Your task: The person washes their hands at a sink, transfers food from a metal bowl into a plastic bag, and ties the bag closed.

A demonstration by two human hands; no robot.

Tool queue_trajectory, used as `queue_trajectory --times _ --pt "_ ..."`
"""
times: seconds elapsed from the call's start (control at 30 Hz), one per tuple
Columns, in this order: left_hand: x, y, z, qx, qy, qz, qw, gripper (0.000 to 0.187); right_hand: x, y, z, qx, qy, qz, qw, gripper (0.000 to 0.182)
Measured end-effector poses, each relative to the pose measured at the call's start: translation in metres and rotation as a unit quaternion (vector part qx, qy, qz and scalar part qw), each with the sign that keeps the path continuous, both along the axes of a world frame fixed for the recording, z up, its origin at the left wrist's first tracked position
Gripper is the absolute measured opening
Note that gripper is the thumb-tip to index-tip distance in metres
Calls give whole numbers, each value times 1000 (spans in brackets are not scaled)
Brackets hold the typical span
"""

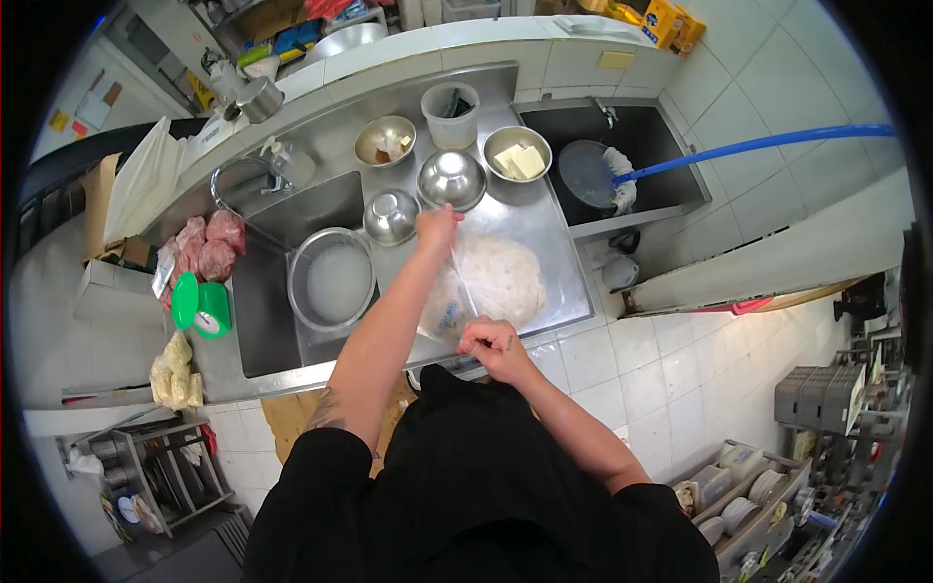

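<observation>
A clear plastic bag (pixel 501 280) full of pale, off-white stuff lies on the steel counter, with faint blue print on its near left part. My left hand (pixel 439 225) is closed on the far left edge of the bag, arm stretched forward. My right hand (pixel 494 347) is closed in a pinch on the near edge, close to the counter's front. A taut fold of plastic runs between the two hands. Just beyond my left hand are two shiny metal bowls, a larger upturned bowl (pixel 452 180) and a smaller bowl (pixel 391 216).
Behind stand a bowl of pale yellow blocks (pixel 518 161), a bowl with powders (pixel 385 142) and a white tub (pixel 450 114). In the left sink sits a basin of cloudy liquid (pixel 335 278). A green scale (pixel 212 311) and bagged meat (pixel 216 255) lie left. A blue hose (pixel 758 148) crosses right.
</observation>
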State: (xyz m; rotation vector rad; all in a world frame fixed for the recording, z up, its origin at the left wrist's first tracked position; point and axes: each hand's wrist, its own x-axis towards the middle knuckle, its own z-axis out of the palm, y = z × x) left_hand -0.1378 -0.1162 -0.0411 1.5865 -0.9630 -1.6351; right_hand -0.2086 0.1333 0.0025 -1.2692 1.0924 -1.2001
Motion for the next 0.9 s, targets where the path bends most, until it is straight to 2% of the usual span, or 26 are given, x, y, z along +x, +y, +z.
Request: queue_trajectory --times 0.1,0.17,0.23,0.3,0.37,0.4,0.43,0.47,0.5,0.53,0.57,0.6,0.63,0.67,0.7,0.73,0.8,0.87,0.9 --pt "24 -2 -3 -5 22 1 1000 38 -18 -3 -8 50 -63 -18 997 10" --pt "52 8 10 -9 51 -4 999 39 -57 -22 -28 44 -100 -86 990 11" --pt "84 43 32 -74 41 -73 994 39 -99 -64 -24 112 -207 -46 971 10" --pt "103 89 25 -221 -22 -180 958 38 -113 -119 -8 176 -166 12 970 10" --pt "91 133 24 -361 -22 -238 901 36 -77 -166 33 167 87 58 980 15" --pt "70 150 25 -348 4 -228 909 35 -50 -183 41 134 136 80 978 23" --pt "42 163 26 -335 28 -217 916 34 -14 -196 56 36 293 183 938 25" --pt "10 163 36 -226 12 -203 953 35 32 -198 6 -113 322 159 926 27" --pt "-11 153 45 -114 -5 -187 976 35 73 -157 78 35 462 204 862 24" --pt "-13 136 29 -114 -3 -188 976 35 93 -128 71 5 489 212 846 23" --pt "-15 115 -4 -114 176 -80 974 35 103 -112 63 -25 516 218 828 22" --pt "-16 101 -21 -107 350 32 930 35 100 -109 60 -26 520 216 826 22" --pt "-15 96 -14 -110 354 35 928 35 91 -107 58 -6 480 177 859 21" --pt "-9 96 -10 -105 414 59 902 34 84 -102 54 19 433 136 891 20" --pt "-4 96 -8 -99 471 79 873 34 72 -103 50 -36 395 87 914 25" --pt "-3 87 -15 -78 492 103 861 42 57 -107 46 -91 355 36 930 31" --pt "0 85 -18 -62 489 94 865 46 23 -116 30 -228 258 -187 920 21" --pt "4 89 -5 -28 478 78 874 54 -13 -103 52 -39 348 -253 902 34" --pt "4 90 -2 -29 478 76 875 54 -20 -102 43 -41 347 -255 902 34"
